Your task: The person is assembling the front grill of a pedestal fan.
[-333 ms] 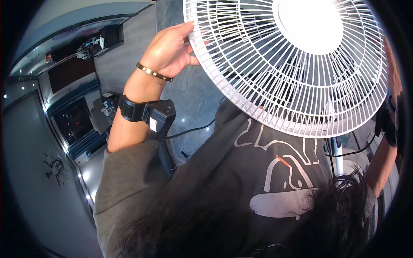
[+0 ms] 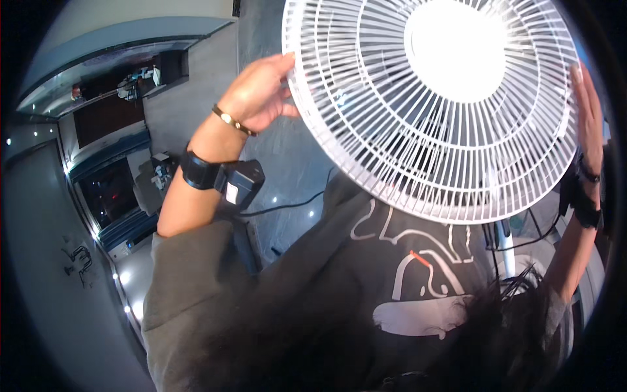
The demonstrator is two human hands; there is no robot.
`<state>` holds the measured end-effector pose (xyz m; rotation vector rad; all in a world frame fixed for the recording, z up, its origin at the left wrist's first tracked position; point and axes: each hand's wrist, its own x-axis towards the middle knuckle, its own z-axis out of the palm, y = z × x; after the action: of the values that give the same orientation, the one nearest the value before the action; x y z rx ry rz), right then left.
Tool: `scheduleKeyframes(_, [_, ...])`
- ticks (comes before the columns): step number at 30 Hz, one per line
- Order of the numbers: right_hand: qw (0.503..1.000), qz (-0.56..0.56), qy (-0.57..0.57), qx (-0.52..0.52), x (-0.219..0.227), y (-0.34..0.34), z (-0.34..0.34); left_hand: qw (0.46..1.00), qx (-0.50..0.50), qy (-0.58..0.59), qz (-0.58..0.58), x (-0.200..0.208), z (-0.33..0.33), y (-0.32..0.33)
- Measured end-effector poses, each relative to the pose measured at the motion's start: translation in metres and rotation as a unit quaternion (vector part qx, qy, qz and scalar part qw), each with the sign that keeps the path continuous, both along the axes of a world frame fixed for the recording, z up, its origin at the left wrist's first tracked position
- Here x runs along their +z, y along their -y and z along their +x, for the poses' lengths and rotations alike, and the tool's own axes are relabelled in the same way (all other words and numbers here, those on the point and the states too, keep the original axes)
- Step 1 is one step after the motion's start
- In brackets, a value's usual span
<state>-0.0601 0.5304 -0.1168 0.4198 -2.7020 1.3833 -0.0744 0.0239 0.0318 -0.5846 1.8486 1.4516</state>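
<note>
A large round white fan grille (image 2: 424, 140) fills the upper right, its thin wires fanning out from a bright white centre disc (image 2: 457, 49). My left hand (image 2: 258, 91) grips its left rim, thumb on the near face and fingers curled behind. At the opposite rim, my right hand (image 2: 588, 117) presses along the edge with its fingers close together; part of that hand is hidden by the grille. Below the grille a white pole (image 2: 507, 245) shows; whether the two are joined is hidden.
A dark cable (image 2: 294, 204) crosses the grey marbled floor (image 2: 271, 170) on the left. Another black cable (image 2: 522, 245) hangs by the pole. Far left are a wall (image 2: 65, 215) with small lights and a dark-screened panel (image 2: 110, 189). Dark hair hangs over my shirt.
The grille has shifted slightly down and left, with both hands still at its rim. My right hand shows more fully now.
</note>
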Motion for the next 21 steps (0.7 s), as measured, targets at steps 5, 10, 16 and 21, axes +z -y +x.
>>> scheduleKeyframes(5, [0.989,-0.045,0.114,-0.077,0.036,0.045,0.016,0.999,0.032,-0.002,-0.004,0.003,0.012,-0.001])
scheduleKeyframes(10, [0.989,-0.018,0.111,-0.096,0.033,0.049,0.014,0.998,0.048,0.014,0.041,-0.003,0.011,0.010])
scheduleKeyframes(16, [0.988,-0.003,0.097,-0.123,0.021,0.037,0.014,0.999,-0.013,0.007,0.033,0.001,0.007,0.010])
scheduleKeyframes(21, [0.985,-0.017,0.127,-0.114,0.039,0.068,0.008,0.993,-0.098,-0.008,-0.060,-0.008,0.014,0.023])
